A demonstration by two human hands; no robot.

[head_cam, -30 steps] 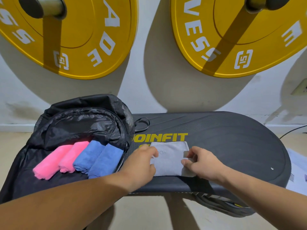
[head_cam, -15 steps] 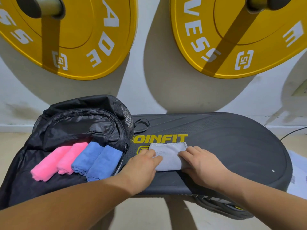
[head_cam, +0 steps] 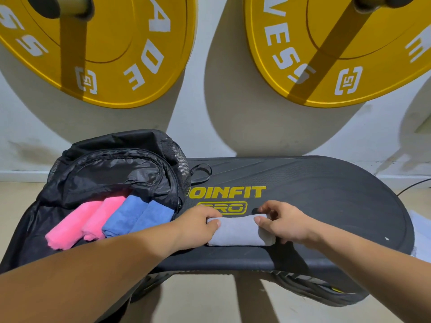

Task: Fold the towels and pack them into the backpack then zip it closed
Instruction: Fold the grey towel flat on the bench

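Note:
A grey towel (head_cam: 238,231), folded into a narrow strip, lies on the black board (head_cam: 326,197) near its front edge. My left hand (head_cam: 196,223) grips the towel's left end with curled fingers. My right hand (head_cam: 283,223) holds its right end, thumb on top. To the left the black backpack (head_cam: 109,169) lies unzipped and open. Two folded pink towels (head_cam: 77,222) and two folded blue towels (head_cam: 133,214) sit side by side in its mouth.
The board carries yellow lettering (head_cam: 227,192) and stands over a tiled floor. Two yellow weight plates (head_cam: 112,54) (head_cam: 338,50) hang on the wall behind. A backpack loop (head_cam: 200,172) lies on the board. A cable (head_cam: 412,186) runs at far right.
The grey towel has been folded over toward me into a narrower strip. Both hands shifted to its two ends, and the yellow logo behind it is now uncovered.

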